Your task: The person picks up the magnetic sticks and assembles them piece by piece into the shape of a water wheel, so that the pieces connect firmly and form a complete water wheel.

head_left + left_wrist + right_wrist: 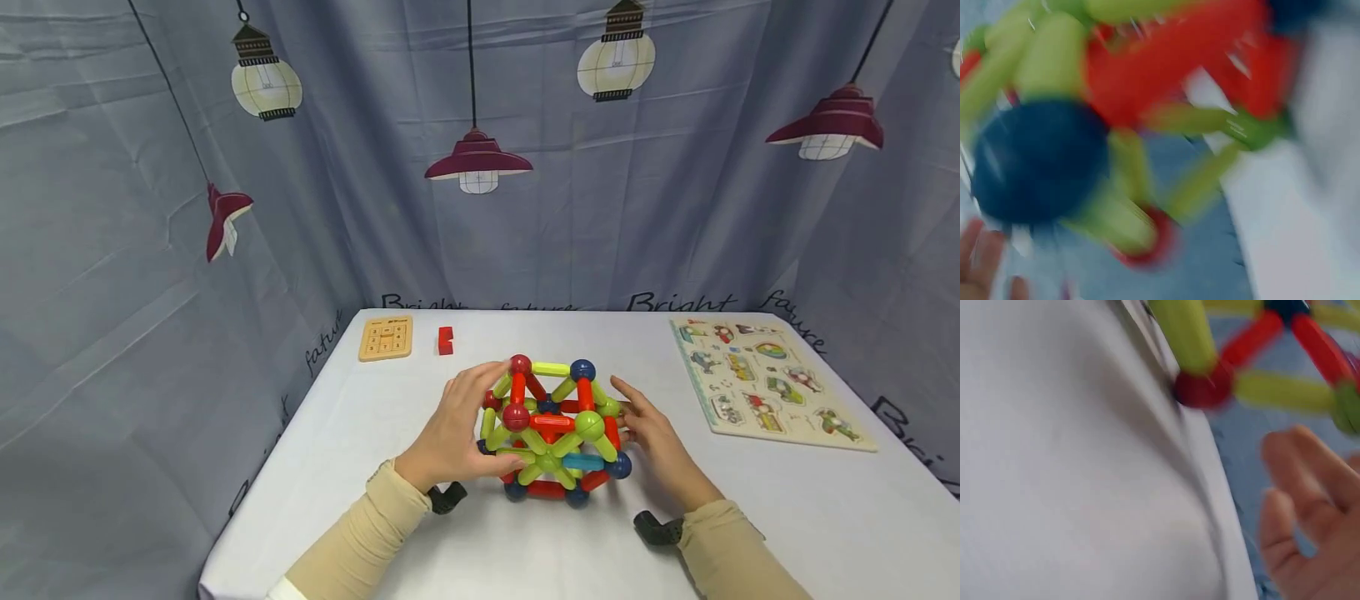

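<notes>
A magnetic ball-and-stick model (551, 422) of red, lime and blue rods with red, green and blue balls stands in front of me in the head view. My left hand (457, 425) grips its left side, thumb across the front and fingers at the upper left. Close to the left wrist camera, a blue ball (1041, 161) of the model looms, blurred. On the right side, my right hand (660, 446) is beside the model with fingers spread and loosely bent. The right wrist view shows those fingers (1304, 481) just below a green ball, holding nothing.
On the white table (405, 533), a wooden number board (386, 337) lies at the back left beside red blocks (446, 340). A picture puzzle board (768, 379) lies at the right. Grey-blue curtains (555, 250) stand behind the table.
</notes>
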Demonstrator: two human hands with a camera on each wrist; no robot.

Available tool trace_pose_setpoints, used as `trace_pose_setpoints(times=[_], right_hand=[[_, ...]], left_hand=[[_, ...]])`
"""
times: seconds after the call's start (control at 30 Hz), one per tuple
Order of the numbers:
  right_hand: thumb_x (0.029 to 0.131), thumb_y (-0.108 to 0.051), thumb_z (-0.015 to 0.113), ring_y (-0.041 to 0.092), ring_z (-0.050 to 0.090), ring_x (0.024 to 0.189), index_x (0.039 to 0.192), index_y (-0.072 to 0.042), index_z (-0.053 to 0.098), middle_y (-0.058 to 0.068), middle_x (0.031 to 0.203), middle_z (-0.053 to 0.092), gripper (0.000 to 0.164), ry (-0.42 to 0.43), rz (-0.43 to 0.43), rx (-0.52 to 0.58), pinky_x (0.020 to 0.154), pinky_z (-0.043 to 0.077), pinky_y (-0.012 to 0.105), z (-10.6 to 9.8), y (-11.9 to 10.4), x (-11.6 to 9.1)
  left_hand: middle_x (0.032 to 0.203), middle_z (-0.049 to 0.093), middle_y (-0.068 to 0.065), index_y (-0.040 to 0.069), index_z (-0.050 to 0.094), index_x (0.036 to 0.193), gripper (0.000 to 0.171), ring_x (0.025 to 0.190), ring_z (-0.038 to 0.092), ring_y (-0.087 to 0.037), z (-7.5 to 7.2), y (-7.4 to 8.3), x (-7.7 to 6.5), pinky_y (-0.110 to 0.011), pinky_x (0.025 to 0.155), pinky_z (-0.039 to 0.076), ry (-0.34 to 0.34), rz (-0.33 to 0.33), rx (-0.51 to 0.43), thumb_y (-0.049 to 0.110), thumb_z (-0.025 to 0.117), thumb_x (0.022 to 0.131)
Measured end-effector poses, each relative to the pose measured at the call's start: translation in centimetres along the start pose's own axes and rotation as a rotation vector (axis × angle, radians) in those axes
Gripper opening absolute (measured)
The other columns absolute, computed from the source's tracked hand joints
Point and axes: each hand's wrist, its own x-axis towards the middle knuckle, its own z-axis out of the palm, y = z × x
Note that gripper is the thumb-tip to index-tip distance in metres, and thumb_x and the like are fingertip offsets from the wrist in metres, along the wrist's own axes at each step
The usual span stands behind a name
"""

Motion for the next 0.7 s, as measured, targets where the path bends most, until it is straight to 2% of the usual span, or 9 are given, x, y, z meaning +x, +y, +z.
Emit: trace_pose_setpoints(times=[0.1,0.17,0.2,0.27,0.33,0.4,0.47,0.57,0.7], right_hand=[[0.089,-0.008,0.047,0.045,0.038,0.144,0.164,-0.013,0.022,0.026,0.161,0.036,0.08,-0.166,0.084,-0.059,0.109,0.038,0.068,-1.0,-0.1,-0.8],[0.083,-0.016,0.062,0.051,0.016,0.153,0.164,-0.012,0.021,0.025,0.167,0.023,0.091,-0.267,0.145,-0.179,0.111,0.021,0.08,-1.2,-0.2,-1.4],[0.081,-0.022,0.07,0.053,0.006,0.154,0.165,-0.012,0.02,0.025,0.168,0.016,0.097,-0.309,0.163,-0.237,0.109,0.015,0.084,-1.0,-0.2,-1.6],[0.074,-0.039,0.085,0.054,-0.007,0.153,0.164,-0.013,0.022,0.025,0.17,0.009,0.113,-0.357,0.155,-0.365,0.106,0.007,0.087,-0.3,-0.2,-1.9],[0.066,-0.051,0.092,0.053,-0.009,0.152,0.163,-0.015,0.027,0.026,0.169,0.008,0.123,-0.334,0.135,-0.445,0.106,0.008,0.085,0.7,-0.3,-2.0],[0.063,-0.056,0.093,0.053,-0.005,0.15,0.162,-0.015,0.029,0.027,0.168,0.008,0.125,-0.293,0.114,-0.461,0.106,0.013,0.082,1.6,-0.4,-1.9],[0.064,-0.056,0.094,0.053,0.002,0.147,0.162,-0.014,0.028,0.028,0.166,0.005,0.125,-0.265,0.129,-0.454,0.105,0.018,0.079,2.1,-0.6,-1.7],[0.066,-0.058,0.092,0.054,0.012,0.142,0.163,-0.012,0.02,0.03,0.164,0.004,0.129,-0.256,0.169,-0.477,0.105,0.025,0.078,2.3,-0.8,-0.6],[0.068,-0.06,0.089,0.054,0.011,0.145,0.164,-0.012,0.021,0.03,0.165,0.01,0.127,-0.245,0.184,-0.503,0.108,0.02,0.08,2.1,-0.1,1.4]], left_hand=[[0.172,0.013,-0.004,0.024,-0.013,0.164,0.155,0.153,0.026,-0.028,0.4,-1.7,-2.4,-0.064,0.118,0.029,-0.152,-0.29,-0.115,0.052,0.097,0.06],[0.173,0.008,-0.004,0.029,-0.027,0.16,0.164,0.156,0.02,-0.03,1.1,-2.6,-3.7,-0.066,0.119,0.024,-0.286,-0.438,-0.15,0.055,0.098,0.057],[0.173,0.009,-0.005,0.029,-0.028,0.159,0.163,0.157,0.018,-0.032,1.6,-2.9,-4.1,-0.065,0.119,0.023,-0.352,-0.478,-0.165,0.057,0.097,0.058],[0.173,0.015,-0.005,0.029,-0.018,0.163,0.153,0.157,0.015,-0.033,2.5,-3.3,-4.4,-0.062,0.119,0.023,-0.466,-0.486,-0.143,0.064,0.092,0.063],[0.17,0.024,-0.002,0.031,0.004,0.166,0.134,0.157,0.016,-0.034,3.3,-3.4,-4.4,-0.059,0.117,0.025,-0.527,-0.442,-0.147,0.067,0.088,0.067],[0.166,0.034,0.003,0.035,0.025,0.163,0.112,0.156,0.019,-0.035,3.9,-3.5,-4.0,-0.058,0.114,0.027,-0.53,-0.392,-0.162,0.066,0.084,0.073],[0.16,0.043,0.009,0.04,0.038,0.157,0.096,0.155,0.022,-0.034,4.1,-3.7,-3.5,-0.057,0.113,0.027,-0.512,-0.377,-0.183,0.062,0.084,0.076],[0.154,0.05,0.012,0.04,0.043,0.154,0.09,0.153,0.027,-0.031,4.1,-4.5,-2.5,-0.056,0.114,0.028,-0.481,-0.407,-0.199,0.059,0.085,0.077],[0.153,0.052,0.011,0.04,0.045,0.152,0.09,0.149,0.034,-0.028,4.6,-6.1,-1.3,-0.058,0.116,0.028,-0.449,-0.466,-0.216,0.058,0.087,0.075]])
